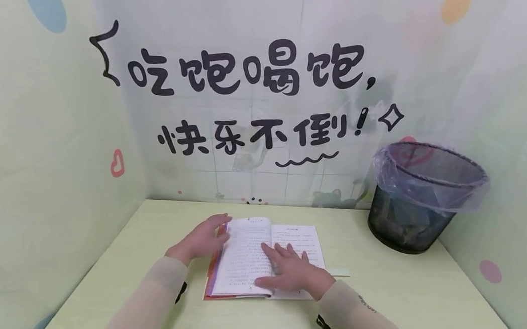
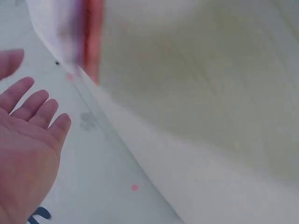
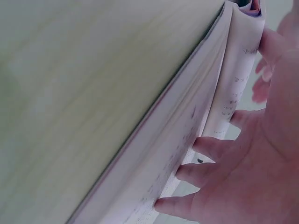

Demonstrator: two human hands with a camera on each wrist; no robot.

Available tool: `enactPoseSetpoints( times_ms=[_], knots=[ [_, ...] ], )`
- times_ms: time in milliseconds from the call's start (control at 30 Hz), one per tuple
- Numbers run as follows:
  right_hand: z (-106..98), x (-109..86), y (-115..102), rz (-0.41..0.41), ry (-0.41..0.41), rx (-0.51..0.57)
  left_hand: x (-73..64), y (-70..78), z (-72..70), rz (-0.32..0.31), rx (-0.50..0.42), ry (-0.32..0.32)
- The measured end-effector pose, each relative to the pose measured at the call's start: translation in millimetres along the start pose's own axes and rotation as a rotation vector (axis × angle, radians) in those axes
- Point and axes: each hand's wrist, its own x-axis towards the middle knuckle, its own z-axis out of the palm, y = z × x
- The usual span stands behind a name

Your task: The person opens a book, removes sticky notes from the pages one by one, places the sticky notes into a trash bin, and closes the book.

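Observation:
An open book [image 1: 246, 256] with printed pages lies on the table, its orange-red cover showing along the left edge. My right hand [image 1: 292, 271] rests across the inner fold with fingers spread, and in the right wrist view its fingertips [image 3: 187, 170] press on the right-hand page. At the upper left of the book is my left hand [image 1: 206, 237], its fingers extended over the left page's edge. The left wrist view shows that hand [image 2: 32, 140] with loosely straight fingers and nothing gripped, below the blurred red cover edge [image 2: 93, 42].
A black mesh bin [image 1: 412, 221] with a translucent liner [image 1: 467, 197] stands at the table's right rear. A pale strip [image 1: 340, 272] sticks out from the book's right side. Printed wall sheets [image 1: 255, 185] enclose the table [image 1: 167, 215] at the back and both sides.

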Motion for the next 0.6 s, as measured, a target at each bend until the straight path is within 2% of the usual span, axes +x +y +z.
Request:
enactPoseSetpoints(
  times_ms=[67, 200, 367, 600],
  knots=[
    [2.1, 1.1, -0.7, 0.005, 0.007, 0.001, 2.9, 12.3, 6.6, 0.021, -0.008, -0.038],
    [5.4, 1.9, -0.7, 0.018, 0.020, -0.020, 7.8, 35.2, 21.7, 0.073, -0.004, -0.153],
    [7.9, 0.8, 0.2, 0.011, 0.030, -0.039, 11.0, 50.1, 38.8, 0.123, 0.020, -0.247],
    [7.8, -2.0, 0.5, 0.004, 0.038, -0.078, 12.3, 57.5, 49.2, 0.055, 0.025, -0.307]
  ],
)
